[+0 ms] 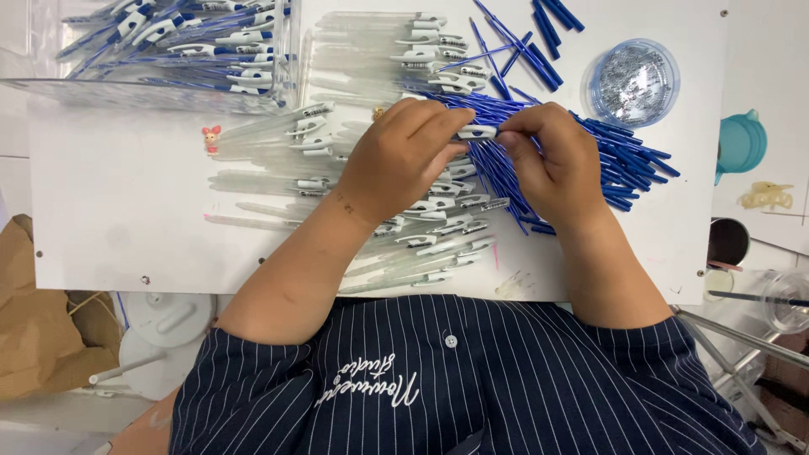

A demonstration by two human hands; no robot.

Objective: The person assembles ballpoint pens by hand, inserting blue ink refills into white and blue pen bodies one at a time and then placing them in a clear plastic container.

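Here, a clear pen barrel with a white clip [477, 131] sits above the middle of the white tabletop [118, 194], pinched at its two ends. The left hand [403, 160] is curled shut around the barrel's left part, fingers folded over it. The right hand [552, 164] is closed too, its fingertips [510, 128] nipping the barrel's right end; whether a refill is also in that grip cannot be told. Under the left hand lies a spread of clear barrels [421, 244], and under the right a heap of blue refills [615, 152], both resting on the board. Further up, a clear plastic bin [168, 50] at the left corner holds finished pens, and more blue pieces [539, 34] lie loose near the top edge. A round lidded tub of small metal parts [634, 81] stands at the upper right. A little pink figure [211, 137] sits left of the barrels. Beyond the board's right edge stands a teal jug [742, 143], and a brown paper bag [34, 312] slumps low at the left.
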